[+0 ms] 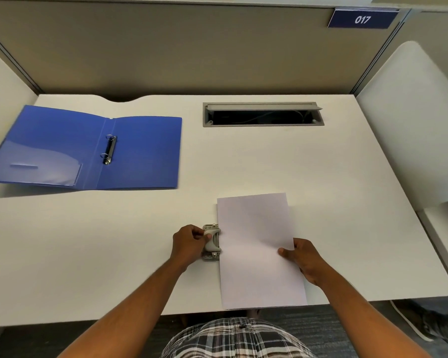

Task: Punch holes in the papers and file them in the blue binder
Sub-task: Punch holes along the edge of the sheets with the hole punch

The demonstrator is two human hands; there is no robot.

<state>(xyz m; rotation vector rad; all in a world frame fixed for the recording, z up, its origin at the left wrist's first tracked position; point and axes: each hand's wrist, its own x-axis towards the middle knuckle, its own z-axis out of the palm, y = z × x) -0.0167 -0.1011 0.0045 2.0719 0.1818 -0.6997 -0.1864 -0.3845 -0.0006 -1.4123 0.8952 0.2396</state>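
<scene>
Where the white desk [140, 254] fills the middle of the frame, smooth and matte with rounded corners, the items are as follows. Papers [259, 249]: plain white rectangular sheets, lower centre, their near edge overhanging the desk's front edge, their left edge tucked into the hole punch [212, 242]. Hole punch: small, grey metal base with a pale curved lever, just left of the papers. Left hand [189, 244]: fingers curled round the punch lever. Right hand [304, 259]: pinching the papers' right edge, thumb on top (fingers underneath, hidden). Blue binder [88, 151]: glossy translucent plastic, lying open and flat at upper left, well apart from the papers; two metal rings on a dark spine strip, a clear pocket on its left cover. Cable tray [263, 115]: grey rectangular recess, lid raised, upper centre. Sign [362, 19]: blue, reading 017, upper right on the beige partition.
</scene>
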